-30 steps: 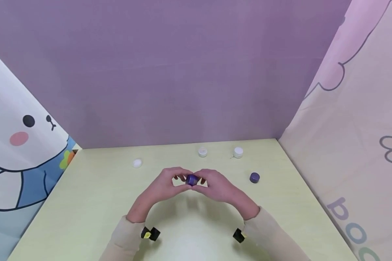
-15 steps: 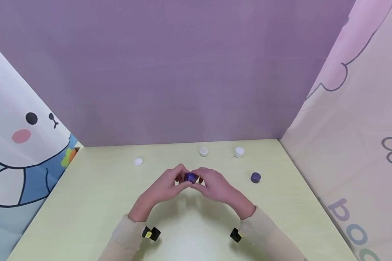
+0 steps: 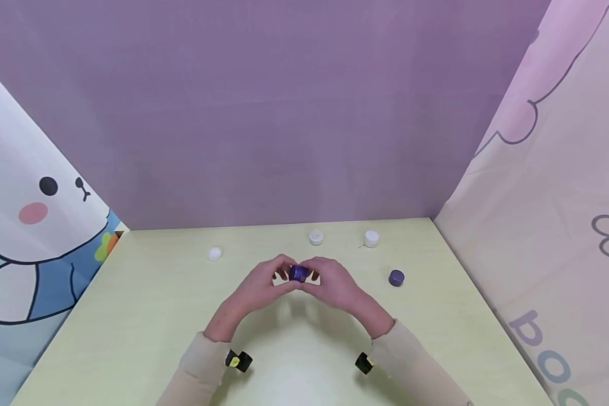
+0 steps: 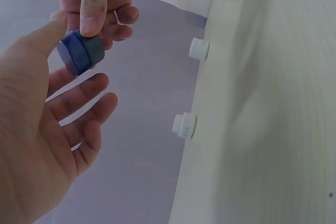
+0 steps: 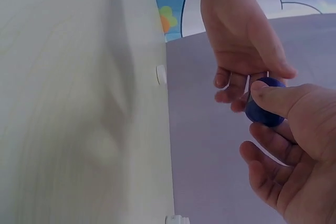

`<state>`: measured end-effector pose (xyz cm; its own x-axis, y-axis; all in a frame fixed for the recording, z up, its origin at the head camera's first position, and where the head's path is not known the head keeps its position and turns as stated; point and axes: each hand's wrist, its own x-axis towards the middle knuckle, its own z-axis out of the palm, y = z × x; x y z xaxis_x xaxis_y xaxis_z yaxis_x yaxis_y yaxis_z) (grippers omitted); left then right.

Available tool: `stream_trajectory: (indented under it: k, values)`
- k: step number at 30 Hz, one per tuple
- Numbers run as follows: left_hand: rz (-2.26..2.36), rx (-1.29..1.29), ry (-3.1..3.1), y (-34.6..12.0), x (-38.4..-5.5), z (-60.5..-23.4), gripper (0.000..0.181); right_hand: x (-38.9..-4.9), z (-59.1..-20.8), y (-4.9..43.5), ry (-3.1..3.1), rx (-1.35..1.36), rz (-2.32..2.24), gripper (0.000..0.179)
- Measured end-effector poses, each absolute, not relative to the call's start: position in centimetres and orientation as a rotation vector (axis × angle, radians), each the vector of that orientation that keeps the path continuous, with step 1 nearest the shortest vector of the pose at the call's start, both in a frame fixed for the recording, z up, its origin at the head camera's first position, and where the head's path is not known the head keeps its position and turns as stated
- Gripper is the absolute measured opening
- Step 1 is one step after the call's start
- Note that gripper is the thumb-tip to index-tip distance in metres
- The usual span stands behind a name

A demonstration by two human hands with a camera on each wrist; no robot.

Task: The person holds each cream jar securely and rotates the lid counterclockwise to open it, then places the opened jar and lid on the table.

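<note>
A small round dark-blue jar (image 3: 299,273) is held up over the table between both hands. My left hand (image 3: 256,288) pinches its left end between thumb and fingers. From the other side, my right hand (image 3: 339,286) pinches the opposite end, and the fingertips of both hands nearly meet around it. In the left wrist view the jar (image 4: 79,53) lies on its side, with a wider blue band at the left-hand end and a darker part under the right thumb. The right wrist view shows the jar (image 5: 265,114) partly covered by the right thumb.
On the table (image 3: 147,316) a second dark-blue round piece (image 3: 396,277) stands to the right. Along the back are a white jar (image 3: 371,238), a white piece with a narrower top (image 3: 316,237) and a flat white lid (image 3: 215,254). A purple wall (image 3: 284,124) rises behind.
Both hands have risen slightly with the jar between them. The jar's tilt shifts a little as the fingers change their hold. The pieces on the table stay put.
</note>
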<state>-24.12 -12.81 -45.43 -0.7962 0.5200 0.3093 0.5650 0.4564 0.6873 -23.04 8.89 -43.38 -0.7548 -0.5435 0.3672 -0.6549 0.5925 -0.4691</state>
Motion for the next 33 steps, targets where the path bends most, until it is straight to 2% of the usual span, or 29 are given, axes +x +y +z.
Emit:
stream_trajectory:
  k: [5, 15, 22, 33]
  values:
    - [-1.2, -0.974, -2.564, -13.13, -24.23, -45.57, 0.05, -23.31, -43.69, 9.09, -2.627, 0.979, 0.939, 0.029]
    - [-1.184, -1.096, -2.446, -13.45, -24.54, -45.13, 0.039, -23.52, -44.02, 9.2, -2.641, 0.971, 0.979, 0.033]
    - [-1.151, -1.002, -2.517, -13.28, -24.36, -45.31, 0.033, -23.33, -44.01, 9.01, -2.663, 0.897, 1.012, 0.03]
    - [-1.205, -0.962, -2.564, -13.4, -24.17, -45.48, 0.047, -23.44, -44.32, 9.08, -2.619, 0.942, 0.998, 0.033]
